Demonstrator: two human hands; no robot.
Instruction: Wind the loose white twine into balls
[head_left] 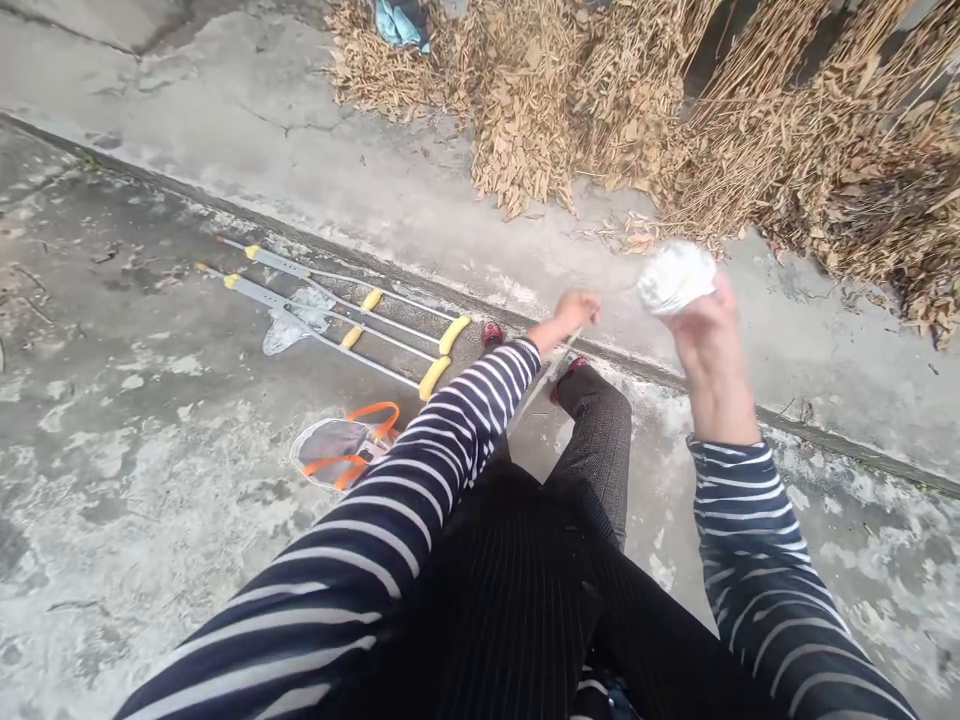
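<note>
Striped sleeves [390, 510] reach out: the right hand [711, 345] clutches crumpled foil [676, 278] at 1 o'clock, the left hand [574, 312] curled at 12, its hold unclear.

Right hand [709, 340] raised, gripping crumpled foil ball [675, 278]; left hand [574, 312] closed (anything held too small to tell); two crutches [334, 320] lying off to left.

**No readable markings on my feed**

From my remote seat, I can read no text, label, brand, number or sign anywhere in this view. The crumpled foil [676, 278] shows only creases. The two aluminium crutches [262, 295] and the clear bag [330, 442] with orange handles carry nothing that I can make out at this size.
</note>
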